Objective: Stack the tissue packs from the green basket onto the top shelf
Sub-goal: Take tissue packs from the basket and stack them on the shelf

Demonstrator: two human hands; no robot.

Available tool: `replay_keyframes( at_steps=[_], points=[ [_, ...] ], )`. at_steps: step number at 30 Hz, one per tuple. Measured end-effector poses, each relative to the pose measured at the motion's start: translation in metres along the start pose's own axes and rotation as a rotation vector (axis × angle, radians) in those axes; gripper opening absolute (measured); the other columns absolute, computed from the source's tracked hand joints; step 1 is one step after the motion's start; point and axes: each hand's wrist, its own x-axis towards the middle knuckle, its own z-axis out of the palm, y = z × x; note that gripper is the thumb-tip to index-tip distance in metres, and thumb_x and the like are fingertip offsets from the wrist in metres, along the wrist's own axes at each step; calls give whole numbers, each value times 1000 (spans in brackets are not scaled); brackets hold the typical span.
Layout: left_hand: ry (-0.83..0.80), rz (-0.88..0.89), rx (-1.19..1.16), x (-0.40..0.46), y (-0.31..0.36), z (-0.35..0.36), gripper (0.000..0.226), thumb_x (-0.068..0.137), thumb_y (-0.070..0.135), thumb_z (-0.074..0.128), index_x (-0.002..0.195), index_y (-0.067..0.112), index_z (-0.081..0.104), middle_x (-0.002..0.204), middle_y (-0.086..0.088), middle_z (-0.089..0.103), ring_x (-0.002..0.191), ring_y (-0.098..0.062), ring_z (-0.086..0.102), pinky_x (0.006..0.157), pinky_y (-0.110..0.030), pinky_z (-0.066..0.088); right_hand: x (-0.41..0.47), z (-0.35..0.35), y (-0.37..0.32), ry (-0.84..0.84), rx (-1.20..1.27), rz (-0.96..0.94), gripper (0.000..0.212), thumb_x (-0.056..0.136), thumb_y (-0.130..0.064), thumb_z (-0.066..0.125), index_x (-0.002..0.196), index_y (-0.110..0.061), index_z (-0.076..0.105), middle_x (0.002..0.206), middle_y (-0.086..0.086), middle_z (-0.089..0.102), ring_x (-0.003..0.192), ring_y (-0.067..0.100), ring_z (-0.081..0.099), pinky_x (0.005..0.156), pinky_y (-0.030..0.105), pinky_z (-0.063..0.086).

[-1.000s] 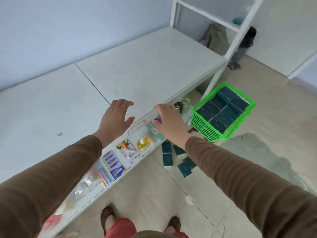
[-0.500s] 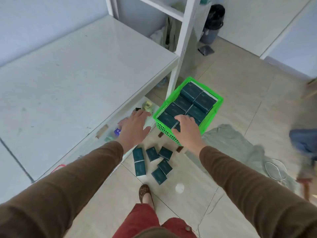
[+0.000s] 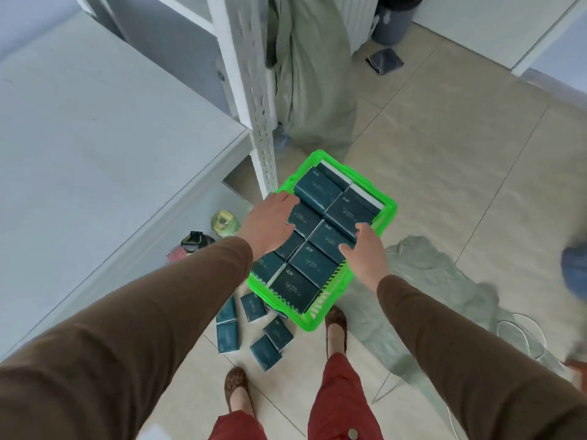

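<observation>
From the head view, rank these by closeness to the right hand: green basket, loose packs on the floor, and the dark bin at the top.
From the right hand:
1. Green basket, under the hand.
2. Loose packs, on the floor, lower left.
3. Dark bin, far top.

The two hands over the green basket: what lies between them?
In the head view, dark tissue packs fill the stretch between the left hand and the right hand, packed in the green basket.
</observation>
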Motion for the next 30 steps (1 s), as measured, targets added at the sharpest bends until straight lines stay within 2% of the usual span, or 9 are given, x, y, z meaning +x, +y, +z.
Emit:
replay_keyframes(
  at_steps=[5, 7, 10, 14, 20, 24, 27, 30],
  points=[
    [-69, -114, 97, 110, 3, 28, 56, 90, 14, 59, 143, 14, 40, 140, -7, 45, 126, -28, 42, 101, -42, 40, 85, -8, 38, -24, 28, 138, 76, 93, -26, 67, 151, -3, 24, 150, 18, 35, 132, 36, 47, 106, 42, 41],
    [-91, -123, 176, 148, 0, 42, 57, 87, 6, 55, 141, 13, 41, 138, -7, 47, 123, -29, 44, 97, -42, 43, 113, -5, 47, -5, -27, 144, 79, 91, -31, 69, 149, -1, 25, 146, 21, 35, 132, 38, 44, 109, 44, 38],
    [-135, -41, 346, 192, -8, 63, 65, 82, -2, 55, 143, 13, 39, 141, -7, 45, 125, -28, 44, 96, -41, 44, 143, 5, 55, 16, -241, 40, 76, 87, -41, 72, 140, -2, 35, 138, 19, 40, 124, 36, 42, 108, 42, 35],
    [-188, 110, 545, 218, -17, 87, 64, 82, 3, 58, 142, 15, 39, 139, -5, 47, 128, -25, 45, 94, -37, 39, 160, 17, 69, -20, -369, -60, 75, 82, -44, 76, 137, -11, 38, 132, 11, 47, 123, 31, 42, 104, 38, 39],
    [-211, 111, 663, 209, -20, 95, 59, 79, 16, 69, 132, 18, 43, 118, -2, 55, 111, -25, 47, 84, -36, 41, 161, 21, 82, -77, -373, -73, 83, 76, -45, 80, 139, -15, 37, 127, 8, 51, 123, 31, 42, 99, 39, 40],
    [-179, 16, 675, 177, -20, 86, 47, 77, 32, 75, 117, 18, 56, 110, 0, 60, 111, -25, 46, 87, -35, 38, 156, 13, 75, -113, -314, -53, 55, 76, -40, 79, 114, -12, 50, 121, 10, 49, 115, 31, 40, 93, 40, 39],
    [-102, -131, 545, 131, -24, 69, 52, 74, 38, 79, 114, 15, 57, 110, -2, 60, 112, -26, 46, 89, -37, 39, 138, 6, 58, -147, -119, -53, 52, 77, -35, 78, 114, -11, 51, 122, 11, 45, 109, 33, 48, 90, 40, 44],
    [-25, -307, 330, 64, -32, 42, 56, 73, 38, 79, 115, 14, 53, 113, -6, 57, 112, -29, 47, 83, -43, 46, 105, 0, 31, -160, 62, -172, 50, 76, -35, 80, 113, -17, 51, 116, 6, 50, 93, 25, 59, 78, 34, 46]
  ],
)
